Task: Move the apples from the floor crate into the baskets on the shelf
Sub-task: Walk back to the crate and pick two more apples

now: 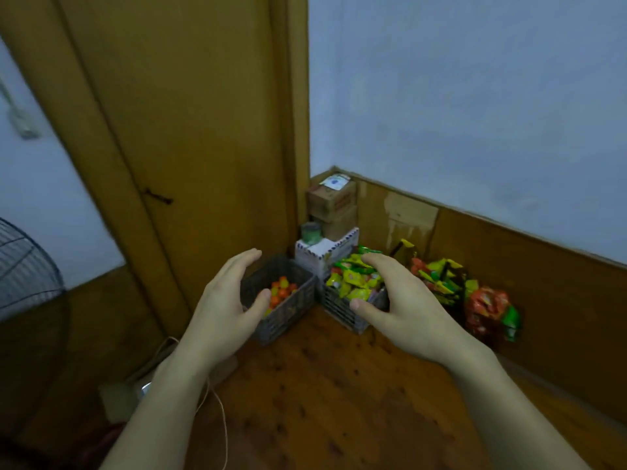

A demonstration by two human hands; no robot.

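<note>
Your left hand (230, 300) and right hand (397, 300) hang released, fingers spread, holding nothing. Beyond them a grey slatted plastic crate (281, 322) of small orange-and-green apples (283, 290) sits on reddish wooden floor (322, 385), beside an ochre door (186, 130) and pale blue wall (475, 96).

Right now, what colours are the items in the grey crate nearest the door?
The items are mostly orange, with some yellow and green; the head view shows them best.

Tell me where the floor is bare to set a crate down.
The brown wooden floor is bare in front of the grey plastic crate of orange pieces and the grey plastic crate of yellow packets. Crowded: the corner behind them, with cardboard boxes, and the right wall's foot, with red and yellow snack bags. A thin pale cable lies at left.
</note>
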